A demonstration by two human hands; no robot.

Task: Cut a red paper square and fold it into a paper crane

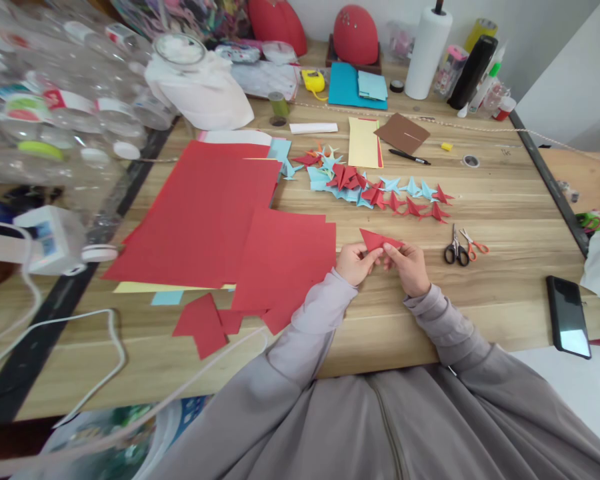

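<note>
A small piece of red paper [375, 239], folded into a triangle, is held between my two hands above the table. My left hand [356, 263] pinches its left part, thumb on the near side. On the right, my right hand [409, 267] grips the lower edge with thumb and fingers. The two thumbs nearly meet at the paper's near edge; some fingertips are hidden behind it. Red paper sheets [285, 257] lie just left of my left hand. Beyond the hands sit folded red and light-blue paper cranes [375, 195] in a cluster.
Black-handled scissors [456, 252] and orange-handled scissors [475, 245] lie right of my hands. A phone [569, 317] rests at the right edge. Plastic bottles [70, 107] crowd the left side, and a white cable [113, 333] crosses the front left. Behind are a pen [410, 157] and brown paper [404, 133].
</note>
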